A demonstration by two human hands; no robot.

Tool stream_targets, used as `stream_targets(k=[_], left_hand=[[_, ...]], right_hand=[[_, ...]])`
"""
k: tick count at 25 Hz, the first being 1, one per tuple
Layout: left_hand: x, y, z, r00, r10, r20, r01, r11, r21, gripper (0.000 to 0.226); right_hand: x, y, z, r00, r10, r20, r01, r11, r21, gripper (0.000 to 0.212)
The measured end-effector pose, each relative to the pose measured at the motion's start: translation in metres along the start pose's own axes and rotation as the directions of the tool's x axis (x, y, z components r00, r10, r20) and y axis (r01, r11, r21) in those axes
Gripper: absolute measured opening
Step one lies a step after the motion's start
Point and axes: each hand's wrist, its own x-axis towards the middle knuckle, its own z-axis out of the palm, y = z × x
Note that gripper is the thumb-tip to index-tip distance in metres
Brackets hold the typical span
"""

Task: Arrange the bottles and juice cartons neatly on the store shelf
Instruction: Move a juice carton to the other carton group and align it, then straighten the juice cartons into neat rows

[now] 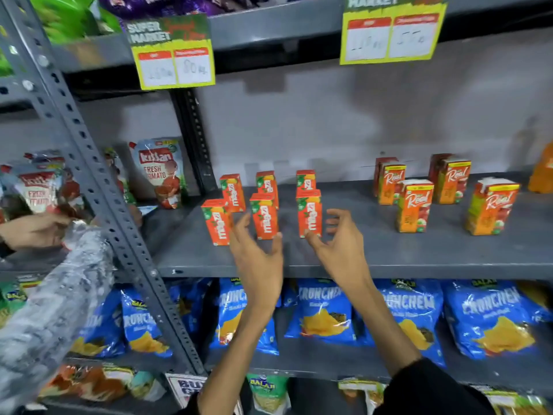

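Observation:
Several small red-orange juice cartons stand in two rows on the grey shelf [374, 253]; the front row holds a left carton [216, 221], a middle carton [264, 215] and a right carton [309, 212]. My left hand [257, 259] is open just below the left and middle cartons, holding nothing. My right hand [339, 244] is open beside the right carton, thumb near its base, fingers spread. Further right stand several taller orange "Real" juice cartons [414, 205], loosely spaced. An orange bottle [543, 172] shows partly at the far right edge.
A slanted grey upright post [98, 187] divides the bays. Another person's hand [33, 230] and sleeve reach among tomato pouches [161, 172] on the left. Blue snack bags [326, 313] fill the shelf below. Yellow price signs [173, 52] hang from the shelf above.

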Motion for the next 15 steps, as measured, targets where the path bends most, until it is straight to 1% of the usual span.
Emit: stream_targets(k=[2, 4, 6, 8, 12, 15], left_hand=[[0.013, -0.009, 0.002, 0.992, -0.022, 0.124, 0.014, 0.998, 0.066, 0.071], [0.021, -0.012, 0.007, 0.979, -0.053, 0.195, 0.025, 0.99, 0.142, 0.078], [0.029, -0.011, 0.008, 0.978, -0.057, 0.203, 0.021, 0.984, 0.177, 0.078], [0.035, -0.014, 0.007, 0.981, -0.035, 0.19, -0.005, 0.978, 0.206, 0.069], [0.036, -0.021, 0.005, 0.983, -0.018, 0.182, -0.032, 0.962, 0.27, 0.053], [0.03, -0.021, 0.004, 0.987, 0.029, 0.16, -0.075, 0.954, 0.291, 0.047]], right_hand=[[0.006, -0.006, 0.018, 0.998, 0.057, 0.003, -0.057, 0.997, -0.059, 0.067], [0.011, -0.006, 0.027, 0.996, 0.089, 0.0, -0.088, 0.986, -0.139, 0.071], [0.014, -0.007, 0.032, 0.993, 0.114, -0.028, -0.118, 0.973, -0.199, 0.07], [0.015, -0.009, 0.036, 0.989, 0.12, -0.081, -0.135, 0.965, -0.225, 0.065], [0.003, -0.017, 0.045, 0.978, 0.08, -0.194, -0.144, 0.927, -0.347, 0.057], [-0.003, -0.018, 0.047, 0.974, 0.045, -0.223, -0.135, 0.903, -0.409, 0.056]])
